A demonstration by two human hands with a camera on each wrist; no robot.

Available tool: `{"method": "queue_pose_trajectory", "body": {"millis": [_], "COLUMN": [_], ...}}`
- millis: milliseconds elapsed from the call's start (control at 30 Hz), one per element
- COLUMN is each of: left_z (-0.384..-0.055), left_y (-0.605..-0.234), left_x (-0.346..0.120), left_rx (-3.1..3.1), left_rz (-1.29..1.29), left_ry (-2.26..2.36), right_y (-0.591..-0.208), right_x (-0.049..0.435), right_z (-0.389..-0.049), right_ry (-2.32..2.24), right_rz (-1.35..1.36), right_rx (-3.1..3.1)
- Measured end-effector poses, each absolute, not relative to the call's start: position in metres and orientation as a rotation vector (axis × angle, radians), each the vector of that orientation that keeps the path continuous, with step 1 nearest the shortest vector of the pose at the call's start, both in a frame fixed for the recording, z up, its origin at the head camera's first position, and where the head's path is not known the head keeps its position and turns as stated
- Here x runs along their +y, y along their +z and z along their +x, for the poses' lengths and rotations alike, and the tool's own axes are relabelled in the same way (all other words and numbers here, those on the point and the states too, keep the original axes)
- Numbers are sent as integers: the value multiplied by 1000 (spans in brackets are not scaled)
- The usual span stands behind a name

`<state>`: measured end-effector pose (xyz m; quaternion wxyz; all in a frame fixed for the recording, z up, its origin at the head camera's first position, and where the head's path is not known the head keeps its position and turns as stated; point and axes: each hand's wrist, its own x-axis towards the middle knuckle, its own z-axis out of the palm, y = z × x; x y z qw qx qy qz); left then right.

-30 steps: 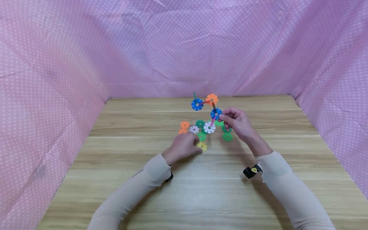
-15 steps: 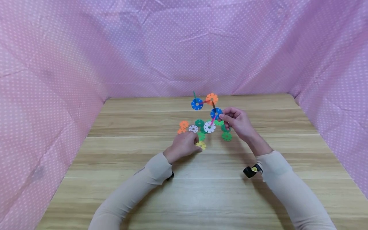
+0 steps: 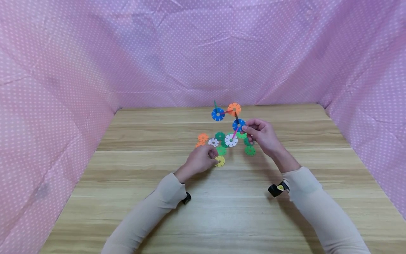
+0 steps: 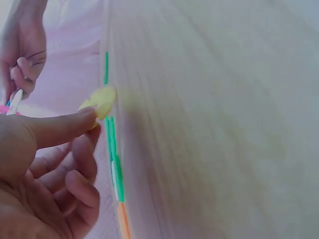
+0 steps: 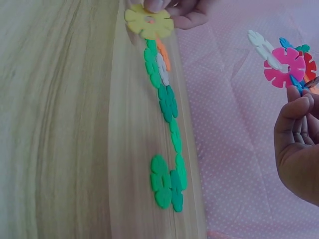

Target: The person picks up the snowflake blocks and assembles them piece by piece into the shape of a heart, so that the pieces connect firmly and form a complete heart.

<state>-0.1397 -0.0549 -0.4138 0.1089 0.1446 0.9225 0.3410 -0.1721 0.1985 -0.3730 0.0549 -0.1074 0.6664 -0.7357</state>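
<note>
Between thumb and fingers, my left hand (image 3: 201, 159) pinches a yellow notched disc (image 4: 102, 102); in the right wrist view the yellow disc (image 5: 148, 22) appears above the table, its hole visible. My right hand (image 3: 260, 135) grips a blue notched disc (image 3: 238, 125) in a linked chain. That chain also carries a white disc (image 3: 231, 140), a pink disc (image 5: 284, 67), an orange disc (image 3: 234, 109), another blue disc (image 3: 217, 114) and other pieces seen edge-on. It is held up over the table, tilted.
Loose discs lie flat on the wooden table (image 3: 222, 211): several green ones (image 3: 250, 151), a white disc (image 3: 213, 142) and orange ones (image 3: 203, 137), partly behind my left hand. Pink dotted cloth (image 3: 203, 53) hangs at the back and both sides.
My left hand has drawn slightly left with the yellow disc, and more of that disc now shows. My right hand and the chain have hardly moved.
</note>
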Motion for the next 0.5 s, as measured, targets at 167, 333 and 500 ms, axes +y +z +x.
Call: {"method": "queue_pose_trajectory", "body": {"millis": [167, 333, 500], "left_z": [-131, -124, -121], "left_y": [-407, -400, -398], "left_x": [-62, -63, -62], "left_rx": [2792, 2933, 2952], "left_rz": [363, 480, 603], "left_ry": [1216, 1476, 1661], "right_y": [-370, -363, -360], "right_x": [195, 188, 178], "right_z": [-171, -168, -169], "right_ry": [-2257, -2309, -2380], "right_rz": [-299, -232, -171], "right_rx": [2004, 1988, 1954]}}
